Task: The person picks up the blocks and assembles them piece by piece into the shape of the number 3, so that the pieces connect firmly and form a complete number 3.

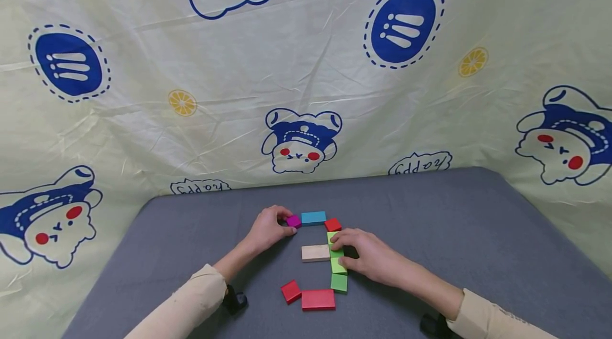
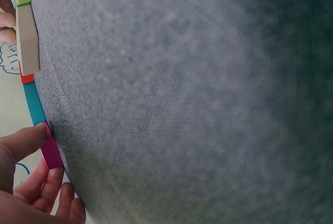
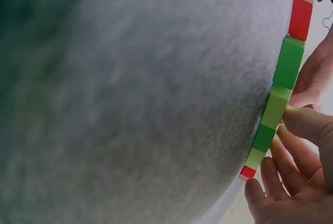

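Observation:
At the far end of a row of coloured blocks, my left hand (image 1: 268, 230) pinches a magenta block (image 1: 294, 221) between thumb and fingers. That block meets the end of a blue block (image 1: 313, 218), and a small red block (image 1: 333, 225) sits at an angle past it. My right hand (image 1: 373, 256) touches the column of green blocks (image 1: 339, 284) with its fingertips and thumb. In the right wrist view, its thumb rests against a light green block (image 3: 276, 107), with loosely bent fingers alongside. A plain wooden block (image 1: 315, 253) extends leftward from the column.
A red rectangular block (image 1: 319, 301) lies at the near end of the column, with a tilted red block (image 1: 290, 291) at its left corner. Grey cloth (image 1: 430, 211) covers the table. Behind it hangs a printed curtain (image 1: 306, 78).

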Action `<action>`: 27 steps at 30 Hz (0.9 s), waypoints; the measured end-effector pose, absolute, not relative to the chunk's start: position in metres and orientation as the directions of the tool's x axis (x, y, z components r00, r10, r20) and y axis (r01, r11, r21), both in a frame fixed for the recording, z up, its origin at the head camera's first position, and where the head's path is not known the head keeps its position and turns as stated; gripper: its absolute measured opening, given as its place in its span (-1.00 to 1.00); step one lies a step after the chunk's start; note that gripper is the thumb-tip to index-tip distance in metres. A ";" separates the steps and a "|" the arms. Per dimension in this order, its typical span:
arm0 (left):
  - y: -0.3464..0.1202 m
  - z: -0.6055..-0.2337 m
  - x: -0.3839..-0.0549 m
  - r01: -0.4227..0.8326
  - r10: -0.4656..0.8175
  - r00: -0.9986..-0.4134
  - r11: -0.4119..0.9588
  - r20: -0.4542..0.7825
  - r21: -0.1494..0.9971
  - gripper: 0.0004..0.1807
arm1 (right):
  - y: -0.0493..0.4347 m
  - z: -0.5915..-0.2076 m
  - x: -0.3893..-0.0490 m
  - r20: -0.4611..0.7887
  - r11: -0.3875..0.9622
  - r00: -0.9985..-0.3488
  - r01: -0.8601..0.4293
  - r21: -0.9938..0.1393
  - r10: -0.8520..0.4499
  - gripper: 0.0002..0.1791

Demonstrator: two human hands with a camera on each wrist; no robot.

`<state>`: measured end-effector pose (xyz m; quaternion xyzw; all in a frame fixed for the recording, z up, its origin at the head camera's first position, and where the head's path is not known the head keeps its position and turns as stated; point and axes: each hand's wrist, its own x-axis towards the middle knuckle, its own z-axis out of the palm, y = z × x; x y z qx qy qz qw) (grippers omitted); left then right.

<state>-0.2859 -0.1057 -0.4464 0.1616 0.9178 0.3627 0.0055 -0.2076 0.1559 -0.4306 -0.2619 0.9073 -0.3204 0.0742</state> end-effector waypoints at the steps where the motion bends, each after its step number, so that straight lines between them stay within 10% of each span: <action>1: -0.106 -0.446 -0.286 0.294 0.301 -0.947 0.684 0.108 0.667 -0.68 | 0.156 -0.430 -0.207 0.033 0.659 -0.852 -0.428 -0.619 -0.522 -0.74; 27: -0.108 -0.443 -0.283 0.211 0.254 -0.965 0.617 0.062 0.758 -0.61 | 0.158 -0.424 -0.204 0.075 0.714 -0.870 -0.446 -0.540 -0.487 -0.72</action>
